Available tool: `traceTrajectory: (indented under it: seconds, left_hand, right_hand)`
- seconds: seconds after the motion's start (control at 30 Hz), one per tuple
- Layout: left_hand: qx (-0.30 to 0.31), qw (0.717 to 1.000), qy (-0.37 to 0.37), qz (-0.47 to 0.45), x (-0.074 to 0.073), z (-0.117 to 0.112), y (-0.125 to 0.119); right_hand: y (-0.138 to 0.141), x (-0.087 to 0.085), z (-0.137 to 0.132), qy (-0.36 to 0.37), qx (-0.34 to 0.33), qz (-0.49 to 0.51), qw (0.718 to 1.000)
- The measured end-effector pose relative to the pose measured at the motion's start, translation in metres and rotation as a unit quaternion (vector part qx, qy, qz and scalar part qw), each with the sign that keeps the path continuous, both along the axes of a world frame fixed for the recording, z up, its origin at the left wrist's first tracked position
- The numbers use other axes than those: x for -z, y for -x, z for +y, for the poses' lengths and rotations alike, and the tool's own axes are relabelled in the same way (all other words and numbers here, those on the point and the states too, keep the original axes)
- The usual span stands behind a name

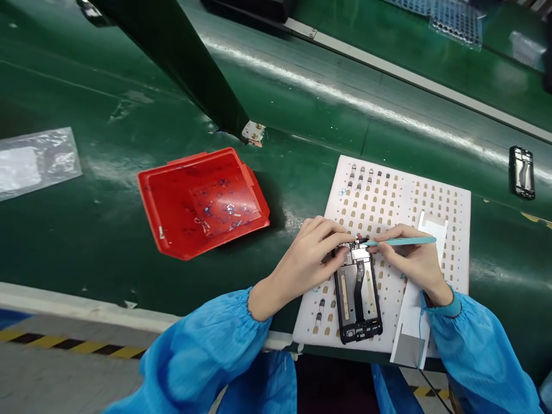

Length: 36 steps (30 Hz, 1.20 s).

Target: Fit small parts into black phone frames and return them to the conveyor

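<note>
A black phone mid-frame [357,293], its inside facing up with a dark flex cable down the middle, lies on a white perforated tray [405,190]. My left hand [313,253] grips its upper left corner, thumb on the inside and fingertips at the top edge. Closed round light-blue tweezers [403,241], my right hand [407,259] holds their dark tip at the top end of the phone. Small parts at that tip are partly hidden by my fingers. Under my right wrist a white channel-shaped strip [409,322] lies across the tray.
Small dark parts [361,177] sit in the tray's upper left slots. To the left stands a red bin [172,241] with scraps inside. A clear plastic bag [41,161] lies far left, another phone frame [523,172] far right. A dark post [185,63] rises behind the bin.
</note>
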<state>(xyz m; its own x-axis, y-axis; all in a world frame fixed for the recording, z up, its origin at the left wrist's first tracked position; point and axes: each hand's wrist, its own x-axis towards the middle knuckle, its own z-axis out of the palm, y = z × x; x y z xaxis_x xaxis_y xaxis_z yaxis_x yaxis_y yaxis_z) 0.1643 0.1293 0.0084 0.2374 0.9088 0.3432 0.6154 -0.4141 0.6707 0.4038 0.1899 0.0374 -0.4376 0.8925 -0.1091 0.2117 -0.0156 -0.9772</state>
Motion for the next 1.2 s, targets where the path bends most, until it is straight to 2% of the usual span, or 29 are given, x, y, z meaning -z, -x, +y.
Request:
traceTrajectory:
  seconds: [0.37, 0.7, 0.8, 0.97, 1.2]
  left_hand:
    - [0.009, 1.000, -0.020, 0.015, -0.0008, -0.0005, 0.0006]
    - [0.038, 0.986, -0.074, 0.142, -0.0022, -0.0007, 0.0009]
    - [0.040, 0.985, -0.090, 0.140, -0.0007, -0.0001, 0.0008]
    - [0.035, 0.987, -0.090, 0.132, -0.0010, -0.0003, 0.0003]
    - [0.034, 0.989, -0.093, 0.112, 0.0005, -0.0001, 0.0014]
  right_hand:
    - [-0.0020, 0.0022, -0.0001, 0.006, -0.002, 0.000, 1.000]
    - [-0.0028, 0.0023, -0.0008, 0.009, -0.007, 0.021, 1.000]
    - [-0.0040, 0.0005, -0.0025, -0.025, -0.005, 0.018, 1.000]
    - [-0.0042, -0.0017, -0.0062, -0.121, -0.007, -0.036, 0.992]
    - [-0.0013, -0.0054, -0.0075, -0.180, -0.035, -0.076, 0.980]
